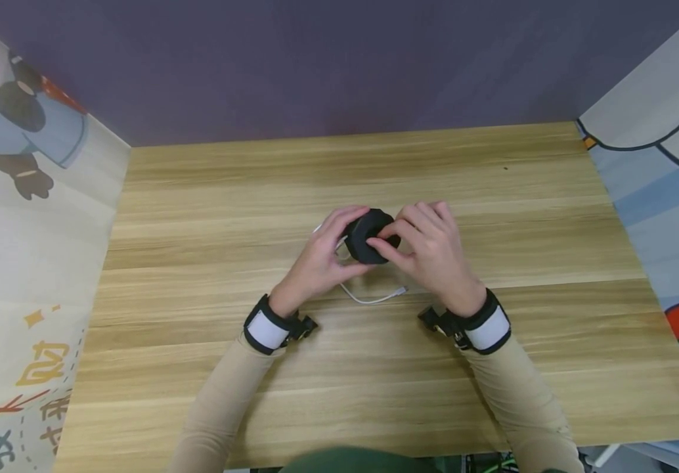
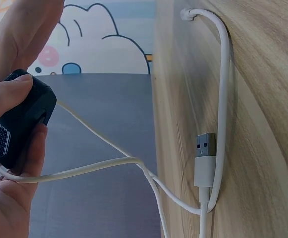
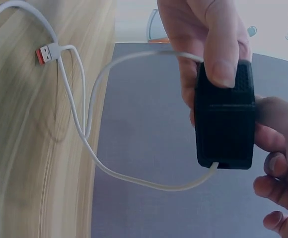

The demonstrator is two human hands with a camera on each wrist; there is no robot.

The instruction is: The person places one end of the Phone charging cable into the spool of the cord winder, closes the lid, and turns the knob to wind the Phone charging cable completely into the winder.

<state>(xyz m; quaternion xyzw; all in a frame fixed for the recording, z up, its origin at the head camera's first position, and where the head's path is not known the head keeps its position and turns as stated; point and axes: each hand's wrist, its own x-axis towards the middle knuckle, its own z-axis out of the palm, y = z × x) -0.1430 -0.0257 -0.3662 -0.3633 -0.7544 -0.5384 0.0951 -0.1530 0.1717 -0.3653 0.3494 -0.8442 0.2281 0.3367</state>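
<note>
My left hand (image 1: pixel 323 255) grips a black, many-sided cable winder (image 1: pixel 360 244) by its rim, thumb on one side and fingers on the other. My right hand (image 1: pixel 431 248) meets it from the right, with thumb and index finger pinching at the middle of its flat face. In the right wrist view the other right fingers curl below, beside the winder. A white USB cable (image 3: pixel 134 181) comes out of the winder at two places. Its USB-A plug (image 2: pixel 204 158) shows close to the wooden surface in the left wrist view.
Both hands are over a wooden table (image 1: pixel 227 197). A dark purple-grey panel (image 1: pixel 339 66) stands along its far edge, and printed walls (image 1: pixel 20 263) flank it. A cable end (image 1: pixel 400 291) lies near the right wrist. Each wrist wears a strapped camera (image 1: pixel 304 326).
</note>
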